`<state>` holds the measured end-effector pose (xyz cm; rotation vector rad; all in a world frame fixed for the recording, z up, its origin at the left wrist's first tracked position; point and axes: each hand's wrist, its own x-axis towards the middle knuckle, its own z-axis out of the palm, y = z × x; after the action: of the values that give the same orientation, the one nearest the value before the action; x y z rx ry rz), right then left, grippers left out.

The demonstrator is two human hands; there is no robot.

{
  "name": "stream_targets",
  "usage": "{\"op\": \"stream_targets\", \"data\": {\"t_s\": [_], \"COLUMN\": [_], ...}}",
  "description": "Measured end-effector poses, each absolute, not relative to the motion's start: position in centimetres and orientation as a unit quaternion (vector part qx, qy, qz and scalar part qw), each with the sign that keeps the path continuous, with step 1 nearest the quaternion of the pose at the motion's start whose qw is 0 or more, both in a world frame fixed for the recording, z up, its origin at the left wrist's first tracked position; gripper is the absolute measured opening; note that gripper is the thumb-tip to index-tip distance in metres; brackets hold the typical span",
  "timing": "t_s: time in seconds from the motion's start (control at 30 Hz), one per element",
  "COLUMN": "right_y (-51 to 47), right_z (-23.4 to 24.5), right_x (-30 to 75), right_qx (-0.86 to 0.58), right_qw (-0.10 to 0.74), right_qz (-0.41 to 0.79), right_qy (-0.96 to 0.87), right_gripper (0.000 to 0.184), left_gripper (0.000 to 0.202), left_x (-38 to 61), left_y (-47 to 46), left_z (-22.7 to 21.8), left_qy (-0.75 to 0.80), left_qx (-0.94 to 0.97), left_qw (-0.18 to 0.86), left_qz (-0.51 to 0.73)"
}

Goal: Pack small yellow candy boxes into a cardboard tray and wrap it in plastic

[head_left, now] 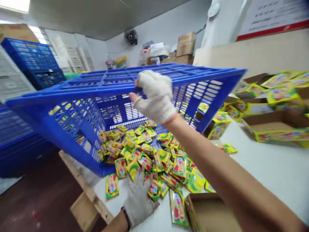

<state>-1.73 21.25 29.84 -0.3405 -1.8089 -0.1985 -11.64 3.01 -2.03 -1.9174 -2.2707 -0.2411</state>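
Observation:
A big blue plastic crate point(72, 129) is tipped on its side over the white table point(270, 167), its open mouth facing me. My right hand point(155, 96), in a white fingerless glove, grips the crate's raised upper wall. Several yellow-green snack packets point(149, 158) lie spilled in a heap from the crate onto the table. My left hand point(138, 196), also gloved, rests flat with fingers spread at the near edge of the heap, touching the packets.
An open cardboard box point(212, 212) sits at the table's near edge beside the heap. More printed cartons point(277, 129) stand at the right. Stacked blue crates point(33, 61) fill the left side. A wooden table edge point(82, 190) borders the dark floor.

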Motion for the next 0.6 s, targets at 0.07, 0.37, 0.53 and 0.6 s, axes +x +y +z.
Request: {"op": "stream_targets", "data": {"t_s": [0.07, 0.37, 0.53, 0.6], "right_y": [22.3, 21.5, 17.2, 13.9], "right_z": [30.8, 29.9, 16.7, 10.1], "right_x": [-4.0, -0.2, 13.2, 19.0], "right_qx": [-0.165, -0.139, -0.131, -0.179], "right_qw": [0.578, 0.477, 0.314, 0.173], "right_qz": [-0.088, -0.047, 0.081, 0.163], "right_qy": [-0.794, -0.866, -0.937, -0.955], "right_gripper": [0.023, 0.064, 0.028, 0.015], "left_gripper": [0.091, 0.073, 0.042, 0.035], "left_x": [-11.7, -8.1, -6.8, -7.0], "left_y": [3.3, 3.5, 1.6, 0.7], "left_z": [-1.8, 2.3, 1.8, 1.9], "left_qy": [-0.760, -0.757, -0.731, -0.732], "left_qx": [-0.639, -0.651, -0.673, -0.661], "left_qw": [0.089, 0.016, 0.015, 0.068], "left_qz": [-0.076, -0.050, -0.112, -0.149]}}
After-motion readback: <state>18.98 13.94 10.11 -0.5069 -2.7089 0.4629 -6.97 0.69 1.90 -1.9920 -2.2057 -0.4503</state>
